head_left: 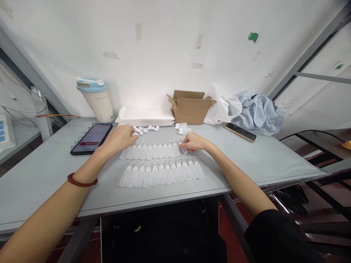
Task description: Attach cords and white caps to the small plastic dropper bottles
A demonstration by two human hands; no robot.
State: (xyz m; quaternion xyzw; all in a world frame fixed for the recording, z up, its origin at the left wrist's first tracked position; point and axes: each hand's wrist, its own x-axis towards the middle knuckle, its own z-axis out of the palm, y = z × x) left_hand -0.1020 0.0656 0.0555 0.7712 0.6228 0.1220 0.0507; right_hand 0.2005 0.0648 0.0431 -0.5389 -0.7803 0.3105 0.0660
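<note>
The front row of bottles lies flat on the grey table, nearest the person. These are small translucent squeeze bottles, set side by side. Each long axis runs near to far, base toward the person and neck toward the wall. The row fans slightly: necks at the left end lean right, and necks at the right end lean left. Thin tubes curve from the necks toward the right.

The rear row of bottles lies just beyond, in the same orientation. At its right end, the right hand has its fingers curled closed on the end bottle, whose neck points away and to the left. The left hand is nearly closed, with a small white piece between the fingertips, above the left part of this row.

The dark phone lies face up left of the left hand. White caps form a loose group beyond the rear row. Two loose bottles lie near the cardboard box, long axes left to right, tubes pointing left.

Along the wall stand the lidded cup, a white stack and the open box. To the right are a plastic bag, a blue cloth and a second phone.
</note>
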